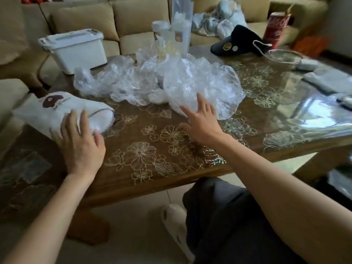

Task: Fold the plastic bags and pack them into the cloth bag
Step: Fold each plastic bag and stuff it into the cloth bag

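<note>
while sitting at a flower-patterned table (152,149), a person is reaching both bare hands out to bags.

the left hand (80,141) is resting flat, fingers straight and gripping nothing, on a white cloth bag (57,109) that is lying on its side at the table's near left edge. the right hand (202,124) is stretching forward with fingers spread wide and holding nothing, its fingertips lying at the near edge of a crumpled heap of clear plastic bags (152,79) that is sitting mid-table. behind the heap, a white lidded box (76,48) is standing at the far left, a black cap (240,42) is lying at the far right, and a beige sofa (122,20) is running along the back.
</note>
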